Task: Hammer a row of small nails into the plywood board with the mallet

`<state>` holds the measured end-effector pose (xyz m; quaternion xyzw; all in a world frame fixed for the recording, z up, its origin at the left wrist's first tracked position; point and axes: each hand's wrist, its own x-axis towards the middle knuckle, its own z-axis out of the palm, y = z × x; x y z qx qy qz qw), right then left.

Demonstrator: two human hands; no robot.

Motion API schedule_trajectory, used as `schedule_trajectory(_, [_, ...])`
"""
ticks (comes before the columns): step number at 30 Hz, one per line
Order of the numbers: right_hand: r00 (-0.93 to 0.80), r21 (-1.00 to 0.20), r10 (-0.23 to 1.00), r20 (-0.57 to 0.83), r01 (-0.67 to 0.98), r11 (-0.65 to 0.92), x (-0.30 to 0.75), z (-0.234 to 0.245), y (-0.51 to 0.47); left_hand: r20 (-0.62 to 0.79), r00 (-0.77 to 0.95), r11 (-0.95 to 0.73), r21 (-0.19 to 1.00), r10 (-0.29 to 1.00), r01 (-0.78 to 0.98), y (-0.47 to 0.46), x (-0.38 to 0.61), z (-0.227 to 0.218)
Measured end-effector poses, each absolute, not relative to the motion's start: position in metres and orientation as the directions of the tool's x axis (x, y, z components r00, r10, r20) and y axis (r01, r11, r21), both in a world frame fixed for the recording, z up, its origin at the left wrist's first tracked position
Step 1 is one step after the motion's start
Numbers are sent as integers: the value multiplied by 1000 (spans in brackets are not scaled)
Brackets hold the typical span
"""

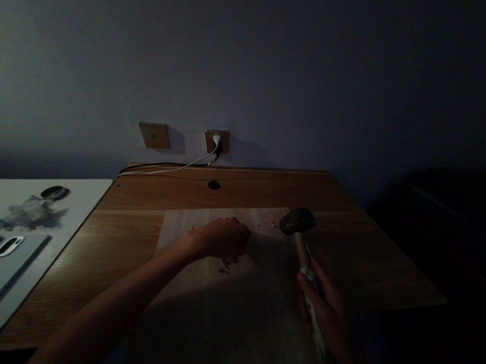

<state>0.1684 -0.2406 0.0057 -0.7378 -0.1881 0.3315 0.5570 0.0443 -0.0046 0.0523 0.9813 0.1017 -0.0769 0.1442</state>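
Observation:
My right hand is wrapped round the handle of a hammer, its dark, rounded head pointing away from me over the board's right edge. Just left of the head, a small nail stands in the wooden board. My left hand is closed above the board, fingers curled down; what they hold, if anything, is hidden. A small pile of nails lies on the board just below that hand.
The board lies on a brown wooden table. A white table adjoins on the left, bearing a crumpled plastic bag and a grey flat case. Cables run to a wall socket. Light is dim.

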Motion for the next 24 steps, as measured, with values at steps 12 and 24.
schedule_trajectory(12, [715, -955, 647, -265, -105, -276, 169, 4, -240, -150, 977, -929, 314, 153, 194, 6, 69, 47])
schedule_trajectory(24, [707, -953, 650, -278, -117, -281, 169, 11, -239, -205, 952, -927, 252, 229, 277, 4, 35, 53])
